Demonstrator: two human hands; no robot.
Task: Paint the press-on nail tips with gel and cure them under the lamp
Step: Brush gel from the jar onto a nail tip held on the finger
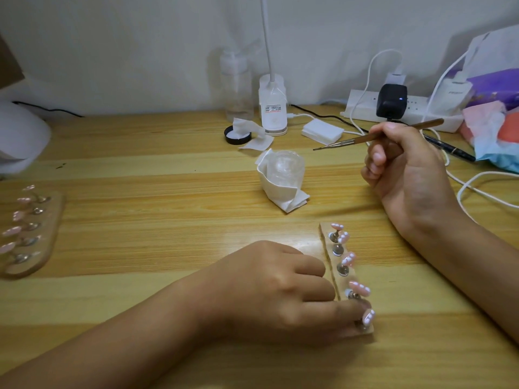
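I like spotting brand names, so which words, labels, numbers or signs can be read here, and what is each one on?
No text here reads clearly.
Small sticker with a red band on the white plastic desk-lamp base: print too small to read.
Grey lettering on the white plug-in charger block: too blurred to read.
Pale marks on the purple packet: no letters can be made out.

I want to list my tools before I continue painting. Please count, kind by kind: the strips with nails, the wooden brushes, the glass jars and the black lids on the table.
Nail strips: 2 (near strip, far-left strip)
Wooden brush: 1
Glass jar: 1
Black lid: 1
Total: 5
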